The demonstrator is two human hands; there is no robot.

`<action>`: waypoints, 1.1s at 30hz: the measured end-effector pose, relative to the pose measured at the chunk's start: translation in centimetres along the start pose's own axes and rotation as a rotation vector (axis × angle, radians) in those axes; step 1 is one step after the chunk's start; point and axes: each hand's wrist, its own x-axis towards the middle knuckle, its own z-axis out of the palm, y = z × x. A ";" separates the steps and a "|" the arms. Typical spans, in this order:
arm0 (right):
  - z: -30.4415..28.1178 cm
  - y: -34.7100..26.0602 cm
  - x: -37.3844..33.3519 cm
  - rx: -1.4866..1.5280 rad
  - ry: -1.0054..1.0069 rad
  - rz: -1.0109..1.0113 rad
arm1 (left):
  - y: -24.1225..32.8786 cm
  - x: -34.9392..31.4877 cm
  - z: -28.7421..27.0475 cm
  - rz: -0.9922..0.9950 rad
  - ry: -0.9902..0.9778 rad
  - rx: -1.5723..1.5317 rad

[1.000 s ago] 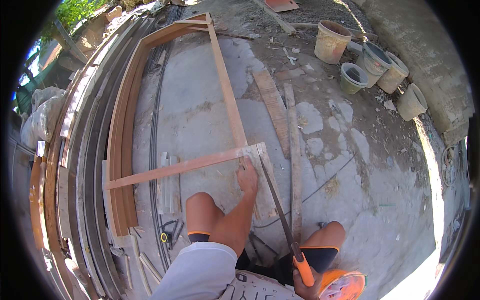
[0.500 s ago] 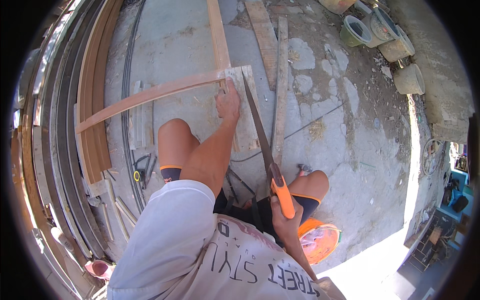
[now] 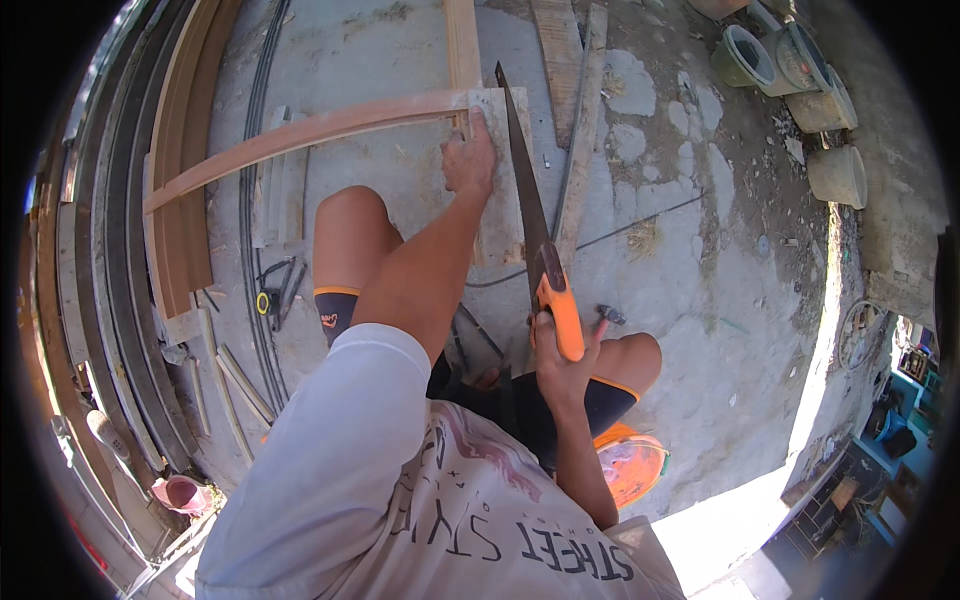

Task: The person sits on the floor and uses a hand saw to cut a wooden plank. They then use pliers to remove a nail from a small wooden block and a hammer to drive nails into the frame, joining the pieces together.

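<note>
Nearest the camera, the right hand (image 3: 562, 368) is wrapped shut around the orange handle of a handsaw (image 3: 528, 215), fingers curled under the grip and the thumb up along its side. From that grip the blade runs away from the person, its long axis pointing far and slightly left, so the tip ends up at the far edge of the work while the handle stays close above the right knee.

Farther out, the left hand (image 3: 470, 160) lies at the end of an outstretched arm, pressed palm-down on a pale flat board (image 3: 497, 190) just left of the blade. Its fingers look loosely bent and bear on the wood rather than gripping anything (the fingertips are foreshortened, so I cannot tell for sure whether they hook over an edge). The blade passes just beside this hand on its right, close but apparently not touching.

At the fingertips a long wooden batten (image 3: 300, 135) runs off to the left, meeting a second strip (image 3: 462, 40) that heads straight away to the far side. Well to the right and far, several empty buckets (image 3: 800, 70) stand on the concrete.
</note>
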 end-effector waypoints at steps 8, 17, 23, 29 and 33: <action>-1.9 2.3 -3.8 -0.051 0.052 -0.046 | -0.1 -0.4 1.0 0.049 -0.060 -0.054; -2.4 1.7 -7.5 -0.078 0.049 -0.046 | -0.1 0.4 0.5 0.012 -0.054 -0.036; -3.2 0.6 -6.4 -0.014 0.032 -0.006 | 0.0 -0.3 0.6 0.033 -0.057 -0.024; 3.2 -2.8 10.5 0.040 -0.035 -0.026 | 0.5 -0.7 0.6 -0.010 -0.048 -0.013; -0.9 1.5 -1.7 -0.020 0.003 -0.048 | 0.1 0.0 0.1 -0.006 -0.036 0.010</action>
